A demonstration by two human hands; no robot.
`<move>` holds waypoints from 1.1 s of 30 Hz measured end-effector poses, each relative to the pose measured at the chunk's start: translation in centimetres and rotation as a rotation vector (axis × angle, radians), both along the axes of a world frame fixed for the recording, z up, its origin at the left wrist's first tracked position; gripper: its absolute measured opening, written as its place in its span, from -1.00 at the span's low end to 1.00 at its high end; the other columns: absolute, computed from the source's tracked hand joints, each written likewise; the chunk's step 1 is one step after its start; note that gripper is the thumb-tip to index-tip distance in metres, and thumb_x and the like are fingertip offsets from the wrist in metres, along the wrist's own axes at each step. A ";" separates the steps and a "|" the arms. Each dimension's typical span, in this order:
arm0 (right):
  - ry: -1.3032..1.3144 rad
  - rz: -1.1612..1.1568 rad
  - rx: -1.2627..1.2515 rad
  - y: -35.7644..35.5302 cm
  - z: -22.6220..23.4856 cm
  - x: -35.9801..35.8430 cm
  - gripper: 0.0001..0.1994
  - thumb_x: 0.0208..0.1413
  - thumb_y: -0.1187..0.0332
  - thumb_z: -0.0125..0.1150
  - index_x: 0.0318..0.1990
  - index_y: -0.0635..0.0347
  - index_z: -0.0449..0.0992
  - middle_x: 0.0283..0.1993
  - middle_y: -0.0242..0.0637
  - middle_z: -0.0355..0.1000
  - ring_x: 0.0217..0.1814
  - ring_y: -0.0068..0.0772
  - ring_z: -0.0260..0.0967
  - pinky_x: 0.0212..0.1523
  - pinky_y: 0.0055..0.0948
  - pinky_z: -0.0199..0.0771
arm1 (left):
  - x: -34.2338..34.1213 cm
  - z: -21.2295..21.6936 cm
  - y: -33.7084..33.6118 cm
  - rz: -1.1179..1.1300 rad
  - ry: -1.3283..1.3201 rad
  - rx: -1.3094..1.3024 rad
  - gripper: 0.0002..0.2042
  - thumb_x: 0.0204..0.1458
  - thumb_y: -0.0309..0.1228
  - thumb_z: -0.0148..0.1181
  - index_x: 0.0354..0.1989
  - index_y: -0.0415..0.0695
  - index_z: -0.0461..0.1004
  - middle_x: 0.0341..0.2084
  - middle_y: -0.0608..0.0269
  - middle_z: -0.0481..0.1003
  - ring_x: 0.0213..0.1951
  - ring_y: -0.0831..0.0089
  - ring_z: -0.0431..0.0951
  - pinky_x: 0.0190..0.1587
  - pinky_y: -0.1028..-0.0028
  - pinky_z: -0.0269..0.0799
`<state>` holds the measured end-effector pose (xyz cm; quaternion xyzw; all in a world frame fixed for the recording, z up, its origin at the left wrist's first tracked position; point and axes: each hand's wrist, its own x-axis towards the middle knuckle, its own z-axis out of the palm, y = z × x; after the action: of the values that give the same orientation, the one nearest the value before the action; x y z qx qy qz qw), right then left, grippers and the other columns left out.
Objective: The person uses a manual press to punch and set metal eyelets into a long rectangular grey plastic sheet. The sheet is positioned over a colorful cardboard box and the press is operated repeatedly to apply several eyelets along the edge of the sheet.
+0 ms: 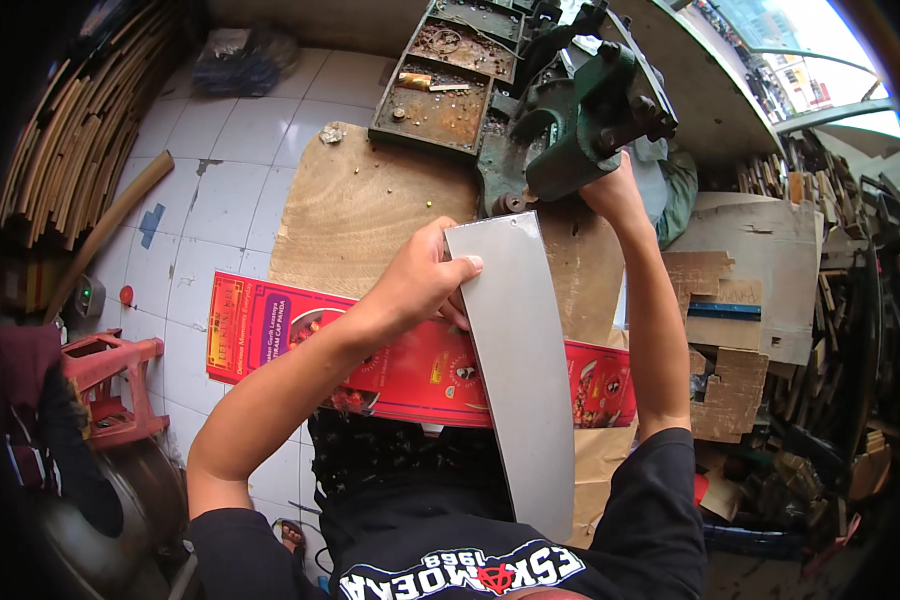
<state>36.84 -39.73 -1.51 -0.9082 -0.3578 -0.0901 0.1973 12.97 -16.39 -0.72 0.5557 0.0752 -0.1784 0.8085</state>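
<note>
A long grey panel [518, 360] runs from the torso [420, 530] to just beside a green machine [582, 125].
Red printed sheets [410, 365] lie crosswise beneath it. The left hand [425, 272] clamps its left edge, thumb above and fingers below, probably to steady it. Farther off, the right hand [613, 192] sits partly behind the green machine, perhaps braced there; its fingers are hidden, so I cannot tell their state.

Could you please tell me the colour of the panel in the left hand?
The panel is plain grey, shown in the head view.
</note>
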 end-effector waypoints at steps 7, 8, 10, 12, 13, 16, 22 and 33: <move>0.066 -0.090 0.137 1.2 2.9 -2.5 -0.86 -0.02 0.48 0.29 -0.27 0.28 0.60 -0.46 -0.03 0.50 -0.51 -0.36 0.42 -0.35 -0.39 0.42 | -0.3 0.0 -0.2 0.049 -0.002 -0.028 -0.71 0.13 -0.40 0.07 -0.09 -0.31 0.18 -0.40 -0.03 0.50 -0.53 0.27 0.62 -0.61 0.43 0.60; 0.076 -0.066 0.182 1.2 2.9 -3.0 -0.87 -0.01 0.49 0.30 -0.27 0.30 0.59 -0.51 -0.14 0.51 -0.51 -0.53 0.35 -0.38 -0.46 0.40 | -0.2 0.1 -0.3 0.063 -0.003 -0.036 -0.73 0.13 -0.43 0.05 -0.11 -0.32 0.19 -0.40 -0.06 0.50 -0.55 0.24 0.62 -0.62 0.42 0.59; 0.266 0.111 0.306 1.6 2.4 -4.6 -0.88 0.00 0.52 0.28 -0.28 0.30 0.60 -0.51 -0.21 0.51 -0.50 -0.61 0.34 -0.40 -0.49 0.39 | -0.3 0.0 -0.3 0.059 -0.001 -0.041 -0.74 0.13 -0.43 0.05 -0.12 -0.31 0.19 -0.41 -0.05 0.50 -0.55 0.24 0.62 -0.62 0.42 0.60; 0.397 0.171 0.287 1.6 1.6 -5.5 -0.89 0.03 0.58 0.30 -0.26 0.30 0.61 -0.41 -0.38 0.54 -0.38 -0.71 0.38 -0.31 -0.55 0.44 | -0.3 0.0 -0.3 0.056 0.000 -0.042 -0.74 0.13 -0.43 0.05 -0.12 -0.31 0.19 -0.41 -0.05 0.50 -0.56 0.24 0.62 -0.62 0.42 0.60; 0.511 0.192 0.345 2.0 1.6 -6.1 -0.87 0.04 0.58 0.31 -0.23 0.30 0.59 -0.31 -0.35 0.55 -0.27 -0.65 0.42 -0.21 -0.52 0.46 | -0.3 -0.2 -0.2 0.055 0.001 -0.041 -0.74 0.13 -0.43 0.05 -0.12 -0.30 0.19 -0.41 -0.05 0.50 -0.56 0.24 0.62 -0.62 0.42 0.60; 0.782 0.238 0.512 3.3 1.6 -7.5 -0.83 0.06 0.56 0.35 -0.17 0.29 0.56 -0.11 -0.29 0.57 -0.04 -0.55 0.48 -0.01 -0.47 0.49 | -0.3 -0.4 0.1 0.028 0.006 -0.039 -0.68 0.12 -0.37 0.10 -0.10 -0.28 0.17 -0.40 -0.01 0.50 -0.52 0.28 0.63 -0.59 0.42 0.62; 0.955 0.197 0.468 3.7 2.7 -8.3 -0.74 0.03 0.49 0.42 -0.12 0.24 0.55 -0.11 -0.32 0.56 -0.09 -0.62 0.44 -0.04 -0.51 0.45 | -0.2 -0.4 0.1 0.008 0.006 -0.033 -0.66 0.12 -0.34 0.13 -0.10 -0.25 0.16 -0.41 0.02 0.50 -0.51 0.31 0.63 -0.57 0.43 0.63; 1.132 -0.145 0.571 -3.4 5.7 -18.0 -0.54 0.27 0.40 0.14 0.30 0.20 0.26 -0.23 -0.34 0.50 -0.25 -0.64 0.41 -0.17 -0.64 0.42 | -0.3 0.2 0.5 -0.012 -0.081 -0.172 -0.67 0.18 -0.34 0.12 -0.07 -0.26 0.16 -0.36 -0.01 0.51 -0.45 0.27 0.65 -0.50 0.40 0.65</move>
<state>18.81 -43.17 4.23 -0.7489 -0.0977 0.2986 0.5835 12.66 -15.87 -0.54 0.4915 0.0233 -0.1665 0.8545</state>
